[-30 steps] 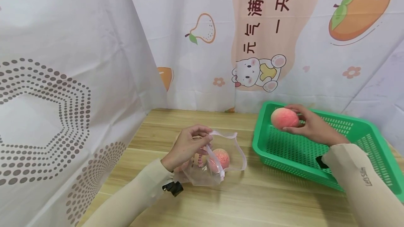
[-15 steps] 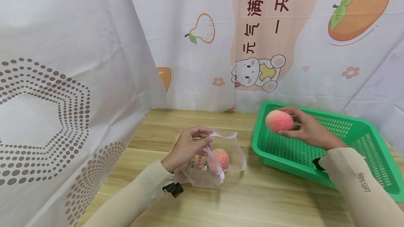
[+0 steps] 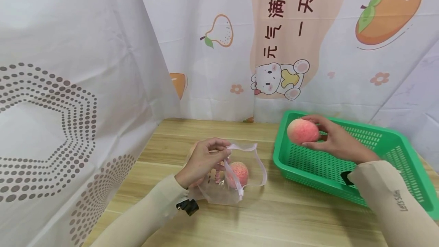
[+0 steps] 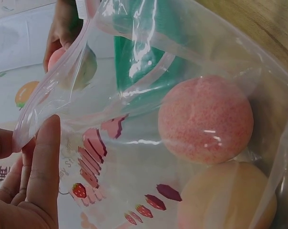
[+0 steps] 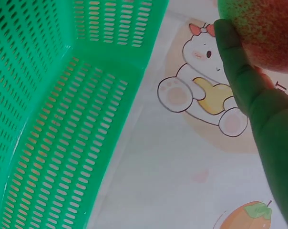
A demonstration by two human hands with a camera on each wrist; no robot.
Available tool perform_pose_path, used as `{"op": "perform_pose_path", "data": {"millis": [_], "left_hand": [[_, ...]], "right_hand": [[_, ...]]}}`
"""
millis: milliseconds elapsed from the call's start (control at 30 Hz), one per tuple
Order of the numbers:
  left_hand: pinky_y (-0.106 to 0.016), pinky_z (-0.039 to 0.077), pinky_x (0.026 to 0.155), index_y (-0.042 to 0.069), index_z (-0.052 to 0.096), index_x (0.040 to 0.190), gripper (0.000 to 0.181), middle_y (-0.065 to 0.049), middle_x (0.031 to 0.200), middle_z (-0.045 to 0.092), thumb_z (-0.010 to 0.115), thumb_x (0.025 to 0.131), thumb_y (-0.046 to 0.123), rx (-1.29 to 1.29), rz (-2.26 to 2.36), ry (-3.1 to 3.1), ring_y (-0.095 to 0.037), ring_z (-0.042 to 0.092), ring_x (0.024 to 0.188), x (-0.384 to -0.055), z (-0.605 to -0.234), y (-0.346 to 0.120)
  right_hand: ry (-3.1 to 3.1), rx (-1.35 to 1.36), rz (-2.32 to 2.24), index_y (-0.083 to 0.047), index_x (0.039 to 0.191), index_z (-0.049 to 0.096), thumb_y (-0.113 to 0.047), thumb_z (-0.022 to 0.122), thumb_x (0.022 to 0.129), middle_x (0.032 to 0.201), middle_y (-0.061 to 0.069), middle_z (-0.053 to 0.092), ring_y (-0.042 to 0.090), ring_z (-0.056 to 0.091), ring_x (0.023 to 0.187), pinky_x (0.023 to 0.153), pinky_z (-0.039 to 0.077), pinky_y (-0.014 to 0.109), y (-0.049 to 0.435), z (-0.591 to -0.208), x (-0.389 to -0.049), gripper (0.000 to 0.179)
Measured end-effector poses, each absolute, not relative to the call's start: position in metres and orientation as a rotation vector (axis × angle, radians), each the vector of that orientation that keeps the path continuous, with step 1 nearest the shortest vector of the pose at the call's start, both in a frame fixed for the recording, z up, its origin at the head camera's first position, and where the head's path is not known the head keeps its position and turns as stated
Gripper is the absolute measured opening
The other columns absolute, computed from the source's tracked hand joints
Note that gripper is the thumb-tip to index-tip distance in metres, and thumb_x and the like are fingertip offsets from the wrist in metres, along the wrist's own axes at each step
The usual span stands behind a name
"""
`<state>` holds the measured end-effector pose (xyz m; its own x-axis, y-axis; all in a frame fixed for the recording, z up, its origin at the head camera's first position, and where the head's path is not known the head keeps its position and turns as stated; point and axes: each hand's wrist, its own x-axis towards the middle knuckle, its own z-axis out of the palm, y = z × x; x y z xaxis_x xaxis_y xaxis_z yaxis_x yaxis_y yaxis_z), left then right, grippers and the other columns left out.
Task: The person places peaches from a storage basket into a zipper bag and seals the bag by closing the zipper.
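My left hand (image 3: 205, 159) pinches the rim of a clear zip bag (image 3: 223, 195) with a pale pink zip edge, its mouth spread towards the right. Inside lie a pink peach (image 4: 206, 119) and a paler peach (image 4: 230, 195), side by side in the left wrist view; the hand partly hides them from the head camera. Over the left end of a green plastic basket (image 3: 279, 155), my right hand (image 3: 334, 138) grips another peach (image 3: 303, 131) between thumb and fingers. In the right wrist view one finger lies along this peach (image 5: 268, 33).
The basket's perforated floor shows beneath the right hand. Bag and basket stand on a wood-grain table (image 3: 260, 220). Behind and to the left hang printed white cloths (image 3: 212, 75). Black straps (image 3: 188, 206) sit at the wrists.
My right hand has shifted slightly left with the peach, mostly in the first half second. The left hand and the bag have stayed nearly still.
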<state>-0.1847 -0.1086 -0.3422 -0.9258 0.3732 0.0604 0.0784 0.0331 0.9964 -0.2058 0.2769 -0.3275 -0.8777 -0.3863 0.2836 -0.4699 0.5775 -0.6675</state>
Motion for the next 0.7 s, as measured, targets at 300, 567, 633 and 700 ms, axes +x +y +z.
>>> {"op": "perform_pose_path", "data": {"millis": [300, 567, 633, 700], "left_hand": [[-0.035, 0.063, 0.066, -0.005, 0.062, 0.121, 0.028, -0.014, 0.099, 0.063, 0.067, 0.094, 0.003, 0.466, 1.985, 2.101, -0.017, 0.071, 0.078, -0.184, -0.342, -0.109], [-0.035, 0.063, 0.066, -0.005, 0.063, 0.121, 0.028, -0.031, 0.107, 0.060, 0.066, 0.094, 0.003, 0.470, 1.984, 2.110, -0.016, 0.071, 0.078, -0.184, -0.342, -0.109], [-0.036, 0.063, 0.066, -0.005, 0.062, 0.121, 0.028, -0.031, 0.108, 0.060, 0.066, 0.095, 0.003, 0.471, 1.979, 2.112, -0.016, 0.071, 0.078, -0.184, -0.342, -0.110], [-0.036, 0.063, 0.066, -0.004, 0.062, 0.121, 0.028, -0.030, 0.108, 0.060, 0.066, 0.095, 0.004, 0.470, 1.974, 2.116, -0.017, 0.071, 0.079, -0.184, -0.342, -0.110]], "right_hand": [[-2.691, 0.745, 1.178, -0.015, 0.141, 0.048, -0.015, 0.084, 0.083, 0.133, 0.006, 0.053, 0.003, 0.054, 0.110, 0.083, 0.054, 0.016, 0.271, -0.321, -0.197, 0.068], [-2.648, 0.824, 1.187, -0.012, 0.141, 0.048, -0.011, 0.085, 0.081, 0.134, 0.004, 0.051, 0.003, 0.054, 0.110, 0.086, 0.053, 0.015, 0.263, -0.322, -0.190, 0.070], [-2.645, 0.830, 1.186, -0.012, 0.141, 0.048, -0.011, 0.085, 0.081, 0.134, 0.003, 0.050, 0.003, 0.054, 0.110, 0.087, 0.052, 0.015, 0.260, -0.322, -0.189, 0.070], [-2.656, 0.825, 1.197, -0.013, 0.140, 0.048, -0.013, 0.085, 0.082, 0.133, 0.002, 0.050, 0.004, 0.053, 0.110, 0.087, 0.053, 0.016, 0.257, -0.323, -0.188, 0.069]]}}
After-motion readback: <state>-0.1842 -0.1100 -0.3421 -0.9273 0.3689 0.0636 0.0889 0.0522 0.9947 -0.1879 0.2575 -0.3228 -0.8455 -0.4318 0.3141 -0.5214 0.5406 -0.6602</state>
